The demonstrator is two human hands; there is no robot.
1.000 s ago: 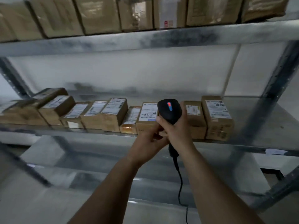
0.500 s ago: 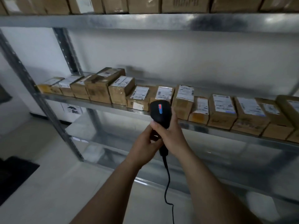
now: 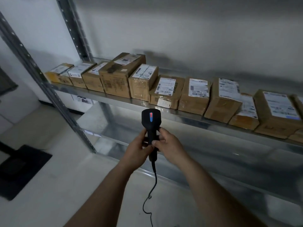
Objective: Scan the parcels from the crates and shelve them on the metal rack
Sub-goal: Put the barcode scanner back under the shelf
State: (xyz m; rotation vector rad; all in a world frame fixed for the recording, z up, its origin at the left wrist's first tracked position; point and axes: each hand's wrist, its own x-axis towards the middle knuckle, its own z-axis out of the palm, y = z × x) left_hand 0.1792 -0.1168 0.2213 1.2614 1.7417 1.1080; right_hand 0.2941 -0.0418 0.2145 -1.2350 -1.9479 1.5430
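Barcode scanner [image 3: 150, 126] is gripped at the handle by left hand [image 3: 138, 149] and right hand [image 3: 169, 145], with parcels [image 3: 165, 90] lined up on the metal rack [image 3: 114, 97] shelf beyond. Dangling cable [image 3: 153, 182] could get snagged on something and the scanner yanked loose, tbh.

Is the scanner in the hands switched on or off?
On, it seems: a red and blue light glows on the head of the black scanner.

Black scanner [image 3: 150, 122] with red-and-blue light strip, brown cardboard parcels [image 3: 193, 95] bearing white labels, grey metal rack [image 3: 101, 94], black mat [image 3: 21, 169]
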